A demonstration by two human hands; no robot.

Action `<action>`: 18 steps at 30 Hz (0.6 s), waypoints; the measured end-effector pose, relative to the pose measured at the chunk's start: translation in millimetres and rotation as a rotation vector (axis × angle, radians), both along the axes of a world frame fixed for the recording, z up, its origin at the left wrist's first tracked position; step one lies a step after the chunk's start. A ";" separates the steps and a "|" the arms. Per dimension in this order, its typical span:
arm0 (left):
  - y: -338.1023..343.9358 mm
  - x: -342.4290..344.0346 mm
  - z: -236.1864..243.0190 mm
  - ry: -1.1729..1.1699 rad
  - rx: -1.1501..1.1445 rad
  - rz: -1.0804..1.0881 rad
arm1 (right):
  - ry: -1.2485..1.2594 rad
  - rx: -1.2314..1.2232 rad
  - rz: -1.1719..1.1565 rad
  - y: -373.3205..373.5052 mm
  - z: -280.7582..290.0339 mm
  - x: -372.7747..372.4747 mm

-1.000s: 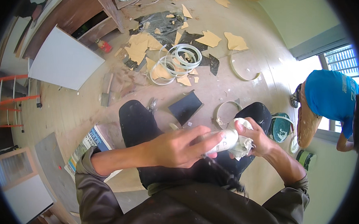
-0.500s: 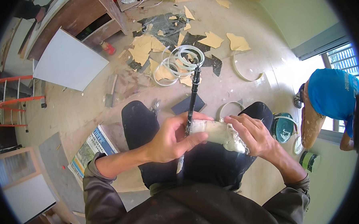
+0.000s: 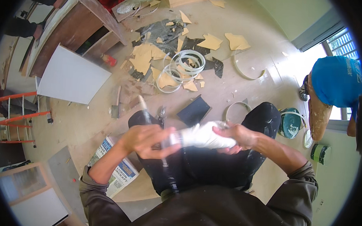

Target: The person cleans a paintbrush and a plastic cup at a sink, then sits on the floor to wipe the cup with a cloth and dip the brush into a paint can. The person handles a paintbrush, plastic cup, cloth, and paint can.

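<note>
My left hand (image 3: 145,140) is closed round a thin black rod (image 3: 169,169) and the near end of a white wrapped bundle, and motion blurs it. The rod crosses the bundle at an angle, with a pale tip (image 3: 142,102) beyond the hand and its black end toward my body. My right hand (image 3: 241,136) grips the other end of the soft, wrinkled white bundle (image 3: 204,135). The bundle lies crosswise above my lap. What it contains is hidden.
Ahead on the floor lie white strip coils (image 3: 187,67) among torn yellowish scraps (image 3: 142,58) and a dark panel (image 3: 194,110). Newspaper (image 3: 121,179) lies near my left arm. An orange ladder (image 3: 17,122) is left; paint buckets (image 3: 290,124) and a person in blue (image 3: 335,81) are right.
The rod has swung round in my left hand; its pale tip now points away from me instead of toward me. The bundle has shifted slightly left, and my right hand now wraps its end.
</note>
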State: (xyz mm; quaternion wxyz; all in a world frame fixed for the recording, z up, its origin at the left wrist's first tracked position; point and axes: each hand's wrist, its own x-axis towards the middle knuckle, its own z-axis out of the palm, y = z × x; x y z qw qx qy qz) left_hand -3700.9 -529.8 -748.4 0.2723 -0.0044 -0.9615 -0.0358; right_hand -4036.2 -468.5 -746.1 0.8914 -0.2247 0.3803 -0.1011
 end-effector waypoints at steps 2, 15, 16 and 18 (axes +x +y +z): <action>1.2 53.9 -12.5 0.075 0.159 0.248 | -0.074 0.022 -0.059 -3.5 -12.9 -13.1; 34.6 84.7 -1.3 1.097 1.365 0.762 | 0.288 -0.266 -0.214 -84.6 -152.9 43.4; 35.7 81.2 5.8 1.073 1.303 0.817 | 0.348 -0.292 -0.216 -93.6 -178.5 54.4; 35.8 71.4 18.2 1.014 1.141 0.916 | 0.509 -0.327 -0.192 -106.6 -212.4 76.7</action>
